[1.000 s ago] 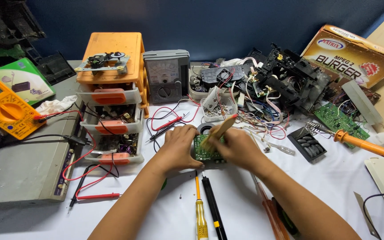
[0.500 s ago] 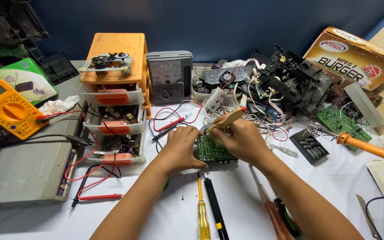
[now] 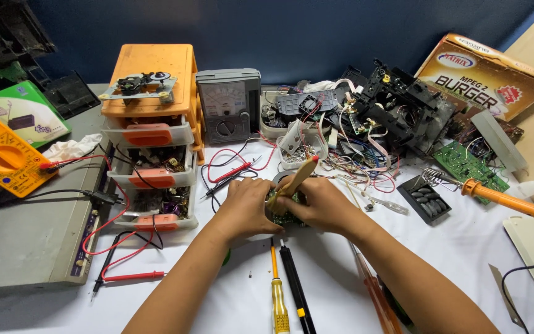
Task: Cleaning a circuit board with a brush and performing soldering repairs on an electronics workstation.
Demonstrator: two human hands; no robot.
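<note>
Fingers of both hands (image 3: 245,207) (image 3: 322,204) close around a green circuit board (image 3: 285,216); right grips a wooden-handled tool (image 3: 295,181).

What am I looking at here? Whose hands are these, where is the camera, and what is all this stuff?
A camera on a person's head looks down at their own two bare hands; no machine is involved. The left hand and right hand hold a small green circuit board over a white-covered table. The right hand also grips a wooden-handled tool. Around them lie a yellow multimeter, an orange drawer unit, a grey meter, screwdrivers, a soldering iron and tangled electronic parts.
</note>
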